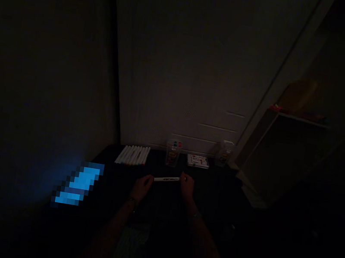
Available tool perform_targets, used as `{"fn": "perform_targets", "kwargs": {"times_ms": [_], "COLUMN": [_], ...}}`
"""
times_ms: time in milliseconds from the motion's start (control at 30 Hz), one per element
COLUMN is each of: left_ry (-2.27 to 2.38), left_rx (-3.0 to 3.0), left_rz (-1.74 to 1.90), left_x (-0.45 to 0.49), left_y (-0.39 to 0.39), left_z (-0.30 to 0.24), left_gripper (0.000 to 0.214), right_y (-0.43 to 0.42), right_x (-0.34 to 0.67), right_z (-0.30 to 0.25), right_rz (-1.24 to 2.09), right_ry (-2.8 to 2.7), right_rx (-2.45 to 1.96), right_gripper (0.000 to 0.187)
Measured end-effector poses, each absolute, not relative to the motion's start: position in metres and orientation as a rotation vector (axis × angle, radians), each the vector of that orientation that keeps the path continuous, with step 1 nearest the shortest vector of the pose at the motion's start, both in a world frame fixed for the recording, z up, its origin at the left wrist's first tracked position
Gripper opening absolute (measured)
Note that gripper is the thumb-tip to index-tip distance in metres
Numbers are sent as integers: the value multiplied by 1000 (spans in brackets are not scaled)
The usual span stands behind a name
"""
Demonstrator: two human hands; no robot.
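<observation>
The scene is very dark. A white marker (166,179) is held level between my two hands above a dark table (215,188). My left hand (142,187) pinches its left end with closed fingers. My right hand (187,186) pinches its right end, fingers also closed. Beyond them, a row of several white markers (133,155) lies side by side on the table near the wall.
A small clear container (173,151) with coloured caps stands behind the held marker. A flat white pack (198,161) and another clear container (225,152) sit to its right. A glowing blue screen (78,185) lies at the left. A pale shelf unit (289,138) stands at right.
</observation>
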State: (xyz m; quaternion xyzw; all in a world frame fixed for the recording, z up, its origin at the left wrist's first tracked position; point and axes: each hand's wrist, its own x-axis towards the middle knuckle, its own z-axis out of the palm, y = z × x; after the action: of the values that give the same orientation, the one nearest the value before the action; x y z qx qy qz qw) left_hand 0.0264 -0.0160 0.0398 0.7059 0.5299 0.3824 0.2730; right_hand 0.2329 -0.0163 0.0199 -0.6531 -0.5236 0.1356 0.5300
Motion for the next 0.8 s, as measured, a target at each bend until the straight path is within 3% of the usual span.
{"fn": "perform_targets", "kwargs": {"times_ms": [800], "left_ry": [1390], "left_rx": [1714], "left_rz": [1178], "left_x": [30], "left_y": [-24], "left_z": [50], "left_gripper": [39], "right_y": [-16], "right_x": [233], "right_z": [19], "right_rz": [308], "right_ry": [-1278], "right_rx": [-1586], "right_gripper": [46]}}
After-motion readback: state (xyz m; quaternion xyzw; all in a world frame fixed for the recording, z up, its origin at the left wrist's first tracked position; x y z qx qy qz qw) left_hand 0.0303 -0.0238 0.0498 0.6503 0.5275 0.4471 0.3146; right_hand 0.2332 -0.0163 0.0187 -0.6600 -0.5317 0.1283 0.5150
